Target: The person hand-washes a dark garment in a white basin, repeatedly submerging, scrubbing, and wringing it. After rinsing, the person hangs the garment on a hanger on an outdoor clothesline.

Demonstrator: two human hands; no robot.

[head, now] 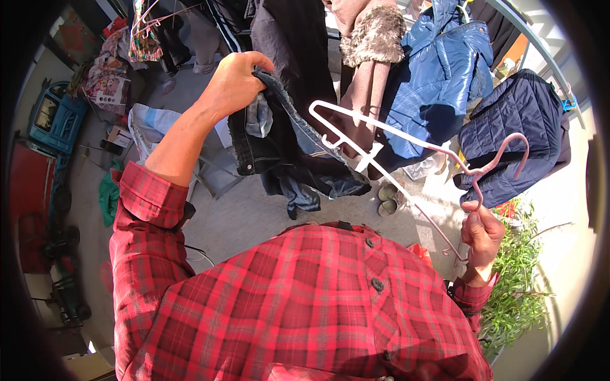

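My left hand point(233, 85) is raised and grips one end of the frayed edge of a dark denim garment point(257, 152). The cloth hangs down from my fingers, its lighter blue inner side partly showing. Over on the right, my right hand point(482, 240) is closed around a pale pink clothes hanger point(405, 138), near the neck below its hook. The hanger is tilted, and its far end reaches in front of the denim garment in this view. Whether the two touch I cannot tell.
Beyond my hands hang a blue padded jacket point(433, 71), a navy quilted garment point(512, 133) and a brown garment with fur trim point(374, 35). A metal rail point(524, 33) curves at upper right. Shoes point(388, 197) lie below, a leafy plant point(512, 281) at right, a blue-cabbed vehicle point(55, 119) at left.
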